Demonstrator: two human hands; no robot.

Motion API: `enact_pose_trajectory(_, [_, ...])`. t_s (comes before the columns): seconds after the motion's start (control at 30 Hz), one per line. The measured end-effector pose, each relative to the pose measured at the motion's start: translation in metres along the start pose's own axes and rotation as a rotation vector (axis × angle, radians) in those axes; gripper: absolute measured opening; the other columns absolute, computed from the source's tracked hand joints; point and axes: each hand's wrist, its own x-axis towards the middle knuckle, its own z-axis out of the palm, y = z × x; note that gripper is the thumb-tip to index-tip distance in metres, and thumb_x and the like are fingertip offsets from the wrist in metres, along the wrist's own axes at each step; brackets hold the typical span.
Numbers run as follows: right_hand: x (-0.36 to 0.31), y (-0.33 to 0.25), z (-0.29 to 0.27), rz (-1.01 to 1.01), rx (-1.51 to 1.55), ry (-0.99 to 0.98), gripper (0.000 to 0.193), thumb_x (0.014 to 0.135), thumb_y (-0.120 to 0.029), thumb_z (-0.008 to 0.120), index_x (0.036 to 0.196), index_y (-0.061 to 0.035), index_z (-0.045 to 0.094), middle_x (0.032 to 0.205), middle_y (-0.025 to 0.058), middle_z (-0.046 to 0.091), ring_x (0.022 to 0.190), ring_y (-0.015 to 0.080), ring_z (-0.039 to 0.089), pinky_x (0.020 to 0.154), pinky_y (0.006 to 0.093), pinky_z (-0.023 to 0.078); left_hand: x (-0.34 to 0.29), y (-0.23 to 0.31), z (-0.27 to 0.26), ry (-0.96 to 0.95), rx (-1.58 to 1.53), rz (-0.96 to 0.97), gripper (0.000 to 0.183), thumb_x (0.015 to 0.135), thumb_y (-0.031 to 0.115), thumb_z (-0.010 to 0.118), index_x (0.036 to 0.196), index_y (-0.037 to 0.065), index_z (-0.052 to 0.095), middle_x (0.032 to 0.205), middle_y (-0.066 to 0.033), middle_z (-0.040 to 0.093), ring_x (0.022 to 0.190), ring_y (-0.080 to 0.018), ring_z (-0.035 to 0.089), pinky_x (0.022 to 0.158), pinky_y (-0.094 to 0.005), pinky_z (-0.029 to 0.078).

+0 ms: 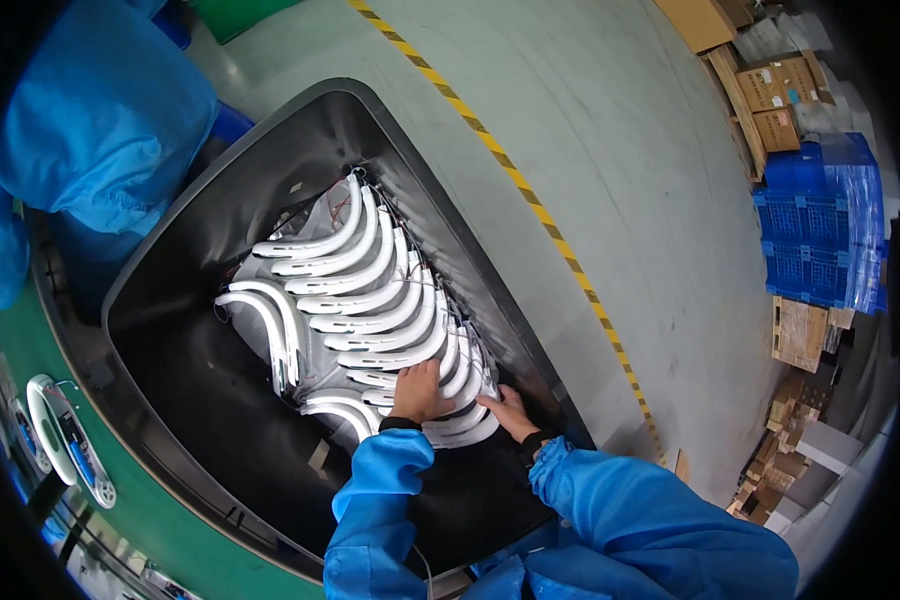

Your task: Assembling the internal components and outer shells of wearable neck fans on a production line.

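Note:
Curved white plastic parts [360, 302], several of them with thin wires at their ends, lie overlapping in a row on grey sheeting inside a large black bin [240, 420]. My left hand [422, 393] is closed over a curved white part at the near end of the row, its fingertips partly hidden. At the right end of these near parts, my right hand [511, 412] pinches with thumb and fingers. Whether both hands grip the same part I cannot make out. Another small group of curved white parts [270, 325] lies on the left of the row.
A green worktop [160, 480] along the left bears a white oval part with blue inside [70, 440]. A person in blue workwear [110, 130] is at the upper left. Yellow-black floor tape [530, 195] runs past the bin; blue pallets [810, 230] and cardboard boxes [775, 85] stand far right.

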Motion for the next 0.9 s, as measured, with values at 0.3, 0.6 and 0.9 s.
enact_pose_trajectory(0.3, [-0.017, -0.034, -0.009, 0.112, 0.737, -0.319, 0.057, 0.079, -0.024, 0.065, 0.126, -0.0009, 0.041, 0.114, 0.0077, 0.055, 0.101, 0.0182, 0.054, 0.088, 0.0321, 0.041, 0.001, 0.002, -0.012, -0.055, -0.088, -0.013, 0.061, 0.054, 0.035, 0.070, 0.102, 0.002, 0.053, 0.101, -0.0175, 0.059, 0.099, -0.0316, 0.055, 0.089, -0.0399, 0.038])
enact_pose_trajectory(0.6, [-0.017, -0.036, -0.008, -0.003, 0.671, -0.354, 0.070, 0.077, -0.025, 0.067, 0.132, 0.0021, 0.033, 0.126, 0.0134, 0.047, 0.115, 0.0212, 0.045, 0.096, 0.0317, 0.034, -0.010, 0.013, -0.042, -0.065, -0.189, -0.075, 0.062, 0.057, 0.047, 0.067, 0.094, -0.001, 0.057, 0.093, -0.0226, 0.061, 0.093, -0.0350, 0.058, 0.085, -0.0403, 0.042])
enact_pose_trajectory(0.9, [-0.099, -0.111, -0.022, -0.318, 0.616, -0.265, 0.037, 0.074, -0.009, 0.061, 0.109, 0.0010, 0.055, 0.102, 0.0060, 0.059, 0.093, 0.0144, 0.057, 0.081, 0.0282, 0.044, -0.087, 0.082, -0.111, 0.081, -0.678, 0.047, 0.066, 0.062, 0.036, 0.071, 0.114, 0.004, 0.048, 0.098, -0.0209, 0.060, 0.094, -0.0327, 0.059, 0.082, -0.0374, 0.045])
